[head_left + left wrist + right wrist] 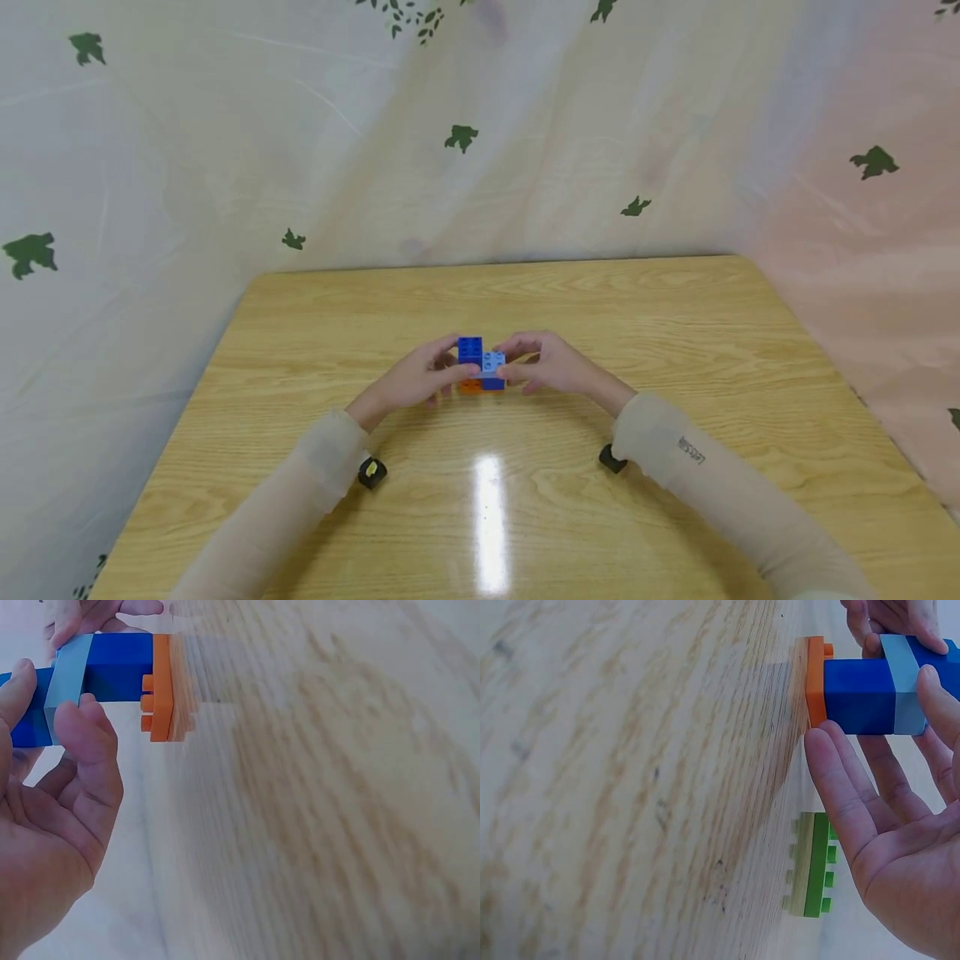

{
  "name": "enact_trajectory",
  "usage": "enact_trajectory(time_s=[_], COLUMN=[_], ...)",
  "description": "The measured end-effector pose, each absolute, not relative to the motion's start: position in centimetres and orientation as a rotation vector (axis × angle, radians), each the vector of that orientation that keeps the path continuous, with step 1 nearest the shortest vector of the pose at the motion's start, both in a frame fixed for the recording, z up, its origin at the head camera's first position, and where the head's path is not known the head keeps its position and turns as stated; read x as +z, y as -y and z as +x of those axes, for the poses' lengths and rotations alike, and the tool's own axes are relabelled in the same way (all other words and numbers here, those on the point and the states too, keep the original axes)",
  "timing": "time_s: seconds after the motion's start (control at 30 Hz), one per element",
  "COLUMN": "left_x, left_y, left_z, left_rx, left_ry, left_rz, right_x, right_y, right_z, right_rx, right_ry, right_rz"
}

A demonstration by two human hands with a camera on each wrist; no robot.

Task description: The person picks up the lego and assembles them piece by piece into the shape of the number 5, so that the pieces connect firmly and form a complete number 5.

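A small stack of toy building bricks stands on the table between both hands. At its base lies a flat orange brick (471, 387), its studs facing up. On the orange brick's right part sits a dark blue brick (859, 696), and a flat light blue brick (904, 684) lies across that one. Another dark blue brick (470, 347) tops the left part. My left hand (420, 373) pinches the upper bricks with thumb and fingers. My right hand (558, 362) holds the stack's right side, thumb at the light blue brick and fingertips low beside the orange one.
A flat green brick (817, 866) lies on the table near the right hand, seen only in the right wrist view. The wooden table (495, 292) ends at a patterned cloth (525, 167) behind. Black wrist devices (372, 472) hang below the sleeves.
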State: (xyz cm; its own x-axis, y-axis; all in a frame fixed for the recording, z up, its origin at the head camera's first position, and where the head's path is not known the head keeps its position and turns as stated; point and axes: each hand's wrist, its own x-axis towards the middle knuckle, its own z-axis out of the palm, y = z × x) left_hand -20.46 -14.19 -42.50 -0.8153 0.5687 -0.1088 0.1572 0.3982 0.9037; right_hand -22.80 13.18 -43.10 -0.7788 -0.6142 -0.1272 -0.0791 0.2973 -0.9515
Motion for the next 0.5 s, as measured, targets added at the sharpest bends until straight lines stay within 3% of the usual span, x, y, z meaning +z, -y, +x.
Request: enact_trajectory(time_s=[0.5], left_x=[-42.52], left_y=[14.13], left_z=[-20.32], left_rx=[1.425], left_ry=[-2.248], left_rz=[0.629], right_x=[-43.2], right_y=[-13.12], right_z=[-22.74], right_rx=[-1.484], right_ry=[-2.117], right_rz=[-0.654])
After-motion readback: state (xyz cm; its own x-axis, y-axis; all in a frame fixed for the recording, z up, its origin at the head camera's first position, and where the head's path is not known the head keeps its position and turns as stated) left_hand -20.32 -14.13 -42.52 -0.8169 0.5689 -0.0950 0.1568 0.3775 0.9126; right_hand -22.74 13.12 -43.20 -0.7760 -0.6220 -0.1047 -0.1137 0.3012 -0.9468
